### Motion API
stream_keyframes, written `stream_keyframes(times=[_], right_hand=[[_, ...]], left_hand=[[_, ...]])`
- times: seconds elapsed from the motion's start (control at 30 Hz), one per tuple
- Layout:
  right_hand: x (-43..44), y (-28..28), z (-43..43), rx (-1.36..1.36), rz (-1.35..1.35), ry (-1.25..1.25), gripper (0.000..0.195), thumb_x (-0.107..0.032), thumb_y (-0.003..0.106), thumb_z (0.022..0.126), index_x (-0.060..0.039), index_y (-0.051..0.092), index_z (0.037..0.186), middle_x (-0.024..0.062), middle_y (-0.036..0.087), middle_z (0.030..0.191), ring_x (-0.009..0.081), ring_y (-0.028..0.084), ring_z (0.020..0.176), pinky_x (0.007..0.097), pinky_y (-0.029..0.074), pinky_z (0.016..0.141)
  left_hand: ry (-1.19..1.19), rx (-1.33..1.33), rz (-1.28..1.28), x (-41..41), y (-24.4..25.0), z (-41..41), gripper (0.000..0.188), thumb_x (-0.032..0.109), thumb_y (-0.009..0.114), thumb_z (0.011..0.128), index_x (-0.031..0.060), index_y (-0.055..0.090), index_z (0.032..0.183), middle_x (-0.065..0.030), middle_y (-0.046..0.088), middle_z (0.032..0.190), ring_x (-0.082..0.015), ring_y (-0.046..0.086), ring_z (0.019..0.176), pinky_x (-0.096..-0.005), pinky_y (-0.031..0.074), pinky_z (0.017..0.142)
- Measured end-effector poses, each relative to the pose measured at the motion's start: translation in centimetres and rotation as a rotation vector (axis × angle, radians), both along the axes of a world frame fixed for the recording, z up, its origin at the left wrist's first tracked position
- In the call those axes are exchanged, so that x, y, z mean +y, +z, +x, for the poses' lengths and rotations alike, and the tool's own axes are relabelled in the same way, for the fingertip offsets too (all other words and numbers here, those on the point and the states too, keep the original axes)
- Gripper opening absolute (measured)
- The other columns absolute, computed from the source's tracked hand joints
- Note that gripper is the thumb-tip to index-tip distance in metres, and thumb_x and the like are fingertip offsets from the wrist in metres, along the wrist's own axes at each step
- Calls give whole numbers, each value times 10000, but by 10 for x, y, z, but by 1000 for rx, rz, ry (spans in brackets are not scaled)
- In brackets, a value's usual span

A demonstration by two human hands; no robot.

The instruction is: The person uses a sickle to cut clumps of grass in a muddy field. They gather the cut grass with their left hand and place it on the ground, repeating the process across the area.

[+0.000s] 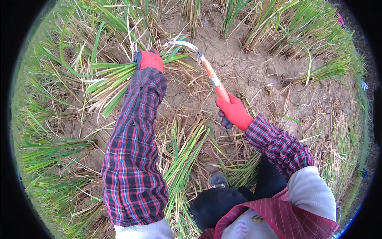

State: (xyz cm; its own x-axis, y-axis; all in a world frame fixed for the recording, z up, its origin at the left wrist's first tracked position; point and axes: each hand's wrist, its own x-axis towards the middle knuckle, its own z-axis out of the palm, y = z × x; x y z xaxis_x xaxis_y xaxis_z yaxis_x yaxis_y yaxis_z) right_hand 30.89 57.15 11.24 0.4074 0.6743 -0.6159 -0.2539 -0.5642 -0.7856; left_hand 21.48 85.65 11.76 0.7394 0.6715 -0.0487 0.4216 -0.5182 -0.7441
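My left hand [149,60], in a red glove with dark fingers, is closed around a bundle of cut green and straw-coloured stalks [115,82]. The cut-looking ends fan out to the lower left, and a few blades stick out past the glove on the right. In a matching glove, my right hand [234,113] grips the orange-red handle of a sickle [212,73]. Its pale curved blade [185,44] arcs left, with the tip close to the right side of my left hand. Part of the bundle is hidden behind my left glove and sleeve.
Standing grass-like clumps [268,24] rise along the top, and more clumps [53,155] line the left. Loose green stalks [185,161] lie below, beside my shoe [218,179]. Dry cracked soil [238,62] with scattered straw spreads across the middle.
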Motion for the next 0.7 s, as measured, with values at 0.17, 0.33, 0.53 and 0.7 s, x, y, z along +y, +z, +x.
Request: stream_keyframes(times=[0.17,0.33,0.53,0.7], right_hand=[[55,-61,65,-42,-52,0,293,-338,543,837,-69,501,945,38,555,699,157,585,462,284,418,319],[115,-110,89,-354,-160,156,374,-356,555,808,11,622,787,123,642,686,216,641,537,356,510,508],[47,-107,14,-217,-184,2,417,-366,538,827,39,552,925,116,629,689,224,619,518,355,474,433],[-89,-92,4,-163,-208,8,364,-336,565,850,-9,506,998,64,569,684,131,545,446,281,428,367]], left_hand=[[-28,-76,-134,-19,-21,-16,180,185,527,847,141,535,1022,-7,633,849,-199,640,803,-377,437,678],[-6,-77,-176,-33,-7,6,184,196,523,853,141,538,1028,-7,646,858,-194,645,798,-374,440,671],[4,-105,-167,-20,-17,-47,186,186,500,861,146,533,1040,-30,652,861,-214,648,795,-392,444,668],[-41,-67,-223,-13,-24,-107,174,159,515,841,144,501,1014,-62,617,890,-239,608,856,-391,422,757]])
